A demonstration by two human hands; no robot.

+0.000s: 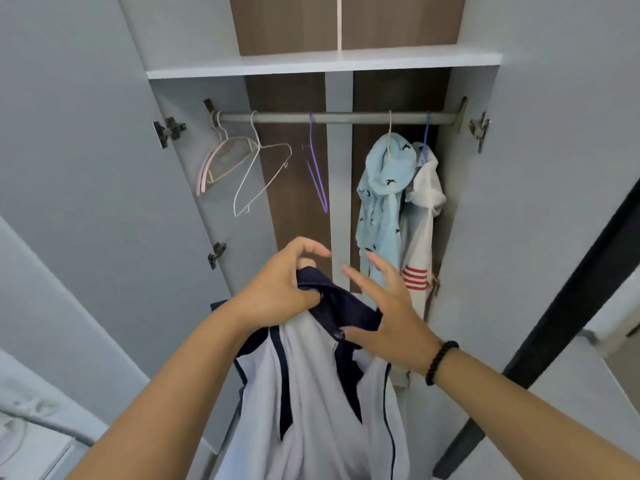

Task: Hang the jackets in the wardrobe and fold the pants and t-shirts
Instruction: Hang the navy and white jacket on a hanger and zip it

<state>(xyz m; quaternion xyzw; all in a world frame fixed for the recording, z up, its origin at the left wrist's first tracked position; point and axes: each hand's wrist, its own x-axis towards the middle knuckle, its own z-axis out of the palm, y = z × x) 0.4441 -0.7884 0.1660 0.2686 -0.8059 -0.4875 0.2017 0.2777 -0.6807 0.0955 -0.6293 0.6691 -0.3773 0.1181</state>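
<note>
Left hand (277,289) gripping jacket (311,393) collar, right hand (388,320) fingers spread, thumb seemingly touching collar.

no readable text, labels, brands or numbers anywhere
</note>
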